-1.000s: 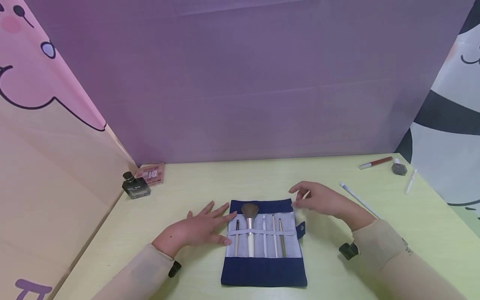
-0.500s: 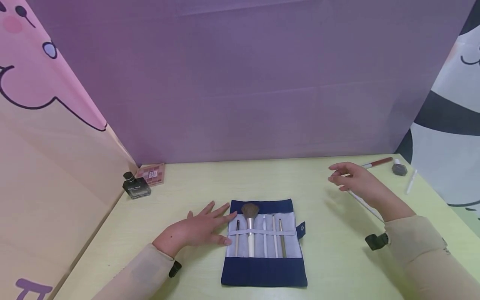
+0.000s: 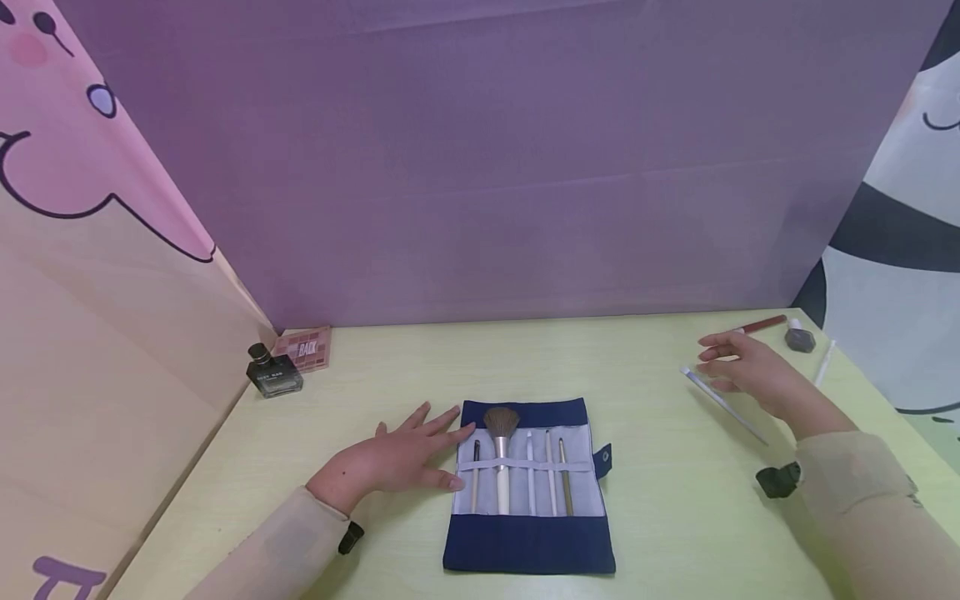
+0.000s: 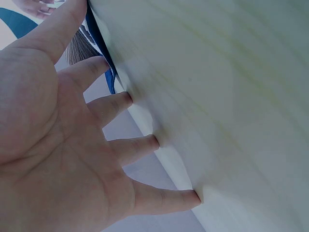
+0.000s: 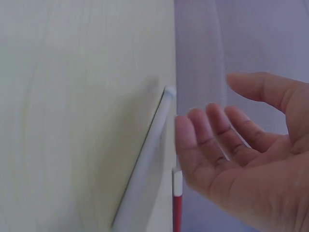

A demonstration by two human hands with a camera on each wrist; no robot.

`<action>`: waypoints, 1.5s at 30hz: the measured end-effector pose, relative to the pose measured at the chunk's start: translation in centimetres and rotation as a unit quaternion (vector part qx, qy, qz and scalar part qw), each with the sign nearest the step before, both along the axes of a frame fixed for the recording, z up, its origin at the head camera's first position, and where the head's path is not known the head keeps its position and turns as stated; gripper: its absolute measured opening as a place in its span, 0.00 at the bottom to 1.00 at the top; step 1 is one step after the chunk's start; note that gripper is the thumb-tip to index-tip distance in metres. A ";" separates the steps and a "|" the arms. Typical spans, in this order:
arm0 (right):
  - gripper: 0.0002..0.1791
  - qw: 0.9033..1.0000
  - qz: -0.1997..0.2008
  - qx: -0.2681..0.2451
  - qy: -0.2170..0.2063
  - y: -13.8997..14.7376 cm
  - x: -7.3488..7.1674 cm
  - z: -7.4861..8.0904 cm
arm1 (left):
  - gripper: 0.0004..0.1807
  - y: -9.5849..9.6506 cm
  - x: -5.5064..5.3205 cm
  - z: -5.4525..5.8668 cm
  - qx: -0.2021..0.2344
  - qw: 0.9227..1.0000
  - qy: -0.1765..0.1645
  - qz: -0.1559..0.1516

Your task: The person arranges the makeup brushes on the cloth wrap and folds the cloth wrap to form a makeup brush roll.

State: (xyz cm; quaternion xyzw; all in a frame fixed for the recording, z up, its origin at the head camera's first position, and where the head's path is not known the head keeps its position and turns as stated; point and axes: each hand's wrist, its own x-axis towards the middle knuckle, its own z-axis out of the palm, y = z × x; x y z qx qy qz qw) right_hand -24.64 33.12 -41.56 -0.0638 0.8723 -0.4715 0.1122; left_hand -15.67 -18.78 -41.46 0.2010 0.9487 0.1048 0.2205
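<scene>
A navy makeup brush roll [image 3: 528, 546] lies unfolded, its grey inside facing up. One large fluffy makeup brush [image 3: 502, 487] and several slim sticks sit under its elastic band. My left hand [image 3: 390, 468] rests with spread fingers at the roll's left edge; in the left wrist view its fingertips [image 4: 155, 141] touch the table. My right hand [image 3: 757, 379] is over the table beside a slim white stick [image 3: 722, 402], fingers loosely bent and thumb apart. Nothing is between those fingers in the right wrist view, where the white stick [image 5: 145, 154] lies left of the hand.
A dark perfume bottle [image 3: 275, 377] and a pink palette box [image 3: 309, 348] stand at the back left. Toward the back right lie a red-and-white tube [image 3: 767, 324], a small dark bottle with a white cap [image 3: 800, 338] and a short white stick [image 3: 824, 364]. A purple backdrop [image 3: 480, 208] rises behind the table.
My right hand has moved away from the roll's upper right corner, rightward and toward the back, to the slim white stick. The left hand and the roll have stayed in place.
</scene>
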 end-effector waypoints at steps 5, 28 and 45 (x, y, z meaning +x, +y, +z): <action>0.35 0.998 0.032 0.049 -0.010 0.7 0.1 -0.5 | 0.46 0.0 0.0 0.1 0.001 1.000 -0.004 -0.002; 0.27 0.980 0.056 0.191 0.005 -0.4 0.2 -0.9 | 0.46 0.0 0.0 0.0 0.010 1.000 -0.006 0.000; 0.30 0.978 0.075 0.195 0.002 -1.8 0.8 -0.2 | 0.46 -0.1 0.0 0.0 0.011 1.000 -0.004 -0.002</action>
